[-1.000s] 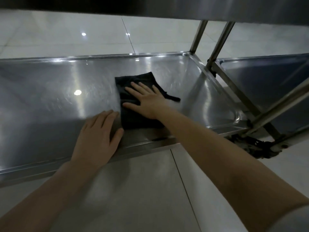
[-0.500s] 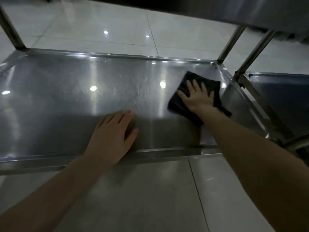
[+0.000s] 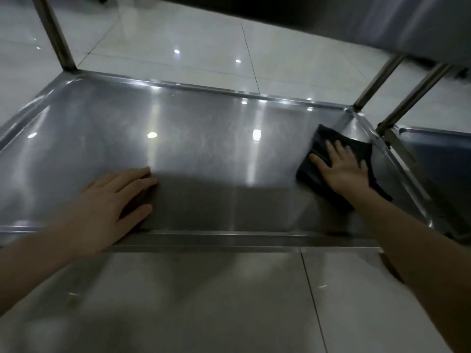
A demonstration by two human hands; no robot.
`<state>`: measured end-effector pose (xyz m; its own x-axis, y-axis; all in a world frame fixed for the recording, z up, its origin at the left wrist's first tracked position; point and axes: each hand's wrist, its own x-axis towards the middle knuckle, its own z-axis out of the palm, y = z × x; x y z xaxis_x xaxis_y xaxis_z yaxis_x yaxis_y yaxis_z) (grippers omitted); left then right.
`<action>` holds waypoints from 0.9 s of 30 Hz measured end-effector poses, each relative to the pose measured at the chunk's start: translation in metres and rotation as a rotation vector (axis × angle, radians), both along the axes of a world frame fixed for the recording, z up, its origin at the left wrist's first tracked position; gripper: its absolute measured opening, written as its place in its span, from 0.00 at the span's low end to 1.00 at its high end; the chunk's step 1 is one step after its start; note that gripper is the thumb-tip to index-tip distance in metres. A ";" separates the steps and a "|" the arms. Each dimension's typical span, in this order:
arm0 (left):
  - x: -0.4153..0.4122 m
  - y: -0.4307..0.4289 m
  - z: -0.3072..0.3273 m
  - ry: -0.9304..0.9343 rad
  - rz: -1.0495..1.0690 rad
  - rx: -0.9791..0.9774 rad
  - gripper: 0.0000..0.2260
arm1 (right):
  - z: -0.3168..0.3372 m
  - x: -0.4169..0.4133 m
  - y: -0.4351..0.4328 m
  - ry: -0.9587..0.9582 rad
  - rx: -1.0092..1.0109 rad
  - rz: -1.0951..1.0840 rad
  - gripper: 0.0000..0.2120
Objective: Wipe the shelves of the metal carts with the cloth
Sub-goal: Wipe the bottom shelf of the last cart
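A low stainless shelf [image 3: 204, 154] of a metal cart fills the middle of the view. A dark cloth [image 3: 356, 149] lies flat near the shelf's far right corner. My right hand [image 3: 341, 169] presses down on it with straight, spread fingers. My left hand [image 3: 114, 202] rests flat on the shelf just inside the near rim, left of centre, holding nothing.
Upright posts [image 3: 57, 34] rise at the shelf's far corners, and an upper shelf [image 3: 382, 16] overhangs the top of the view. A second cart's shelf [image 3: 438, 154] adjoins on the right. Glossy floor tiles [image 3: 229, 301] lie in front and behind.
My right hand has slid the cloth from the middle of the shelf to its far right corner. My left hand has stayed on the near rim while the view swung left.
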<state>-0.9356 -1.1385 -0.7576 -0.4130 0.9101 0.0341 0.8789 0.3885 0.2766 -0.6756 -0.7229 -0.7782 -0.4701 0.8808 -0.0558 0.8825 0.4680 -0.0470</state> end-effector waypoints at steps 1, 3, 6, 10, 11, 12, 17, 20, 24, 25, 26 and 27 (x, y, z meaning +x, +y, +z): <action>-0.002 -0.004 -0.001 0.003 0.012 0.022 0.31 | -0.002 0.002 0.000 -0.010 -0.007 -0.053 0.40; -0.002 -0.004 -0.003 0.023 0.021 0.042 0.31 | -0.003 -0.024 -0.021 0.024 -0.022 -0.073 0.40; 0.000 -0.005 -0.005 0.028 0.028 0.040 0.31 | -0.002 -0.107 -0.081 0.057 -0.024 0.116 0.39; -0.006 -0.011 -0.011 0.028 0.042 0.069 0.31 | -0.008 -0.206 -0.185 0.094 -0.028 0.511 0.37; -0.008 -0.012 -0.010 0.013 0.048 0.064 0.32 | -0.008 -0.214 -0.198 0.100 -0.027 0.588 0.36; -0.009 -0.013 -0.009 -0.006 0.039 0.052 0.32 | -0.006 -0.213 -0.198 0.093 -0.028 0.653 0.35; -0.026 -0.047 -0.004 0.043 -0.025 0.031 0.31 | 0.006 -0.123 -0.121 0.070 -0.001 0.560 0.35; -0.032 -0.066 -0.005 0.062 -0.015 0.054 0.30 | 0.006 -0.073 -0.100 0.017 0.016 0.271 0.41; -0.032 -0.068 -0.007 0.089 0.016 0.125 0.27 | -0.002 -0.119 -0.141 0.059 -0.009 0.162 0.44; -0.033 -0.069 -0.007 0.084 0.020 0.144 0.26 | -0.003 -0.145 -0.160 0.058 -0.002 0.215 0.42; -0.033 -0.070 -0.009 0.079 0.024 0.168 0.24 | -0.005 -0.174 -0.181 0.060 0.001 0.294 0.40; -0.033 -0.071 -0.010 0.083 0.029 0.204 0.22 | -0.007 -0.205 -0.205 0.065 -0.005 0.382 0.38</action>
<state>-0.9686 -1.2100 -0.7678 -0.4269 0.8686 0.2515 0.8913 0.3572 0.2792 -0.8803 -0.9275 -0.7852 -0.7672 0.6412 -0.0188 0.6395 0.7623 -0.0997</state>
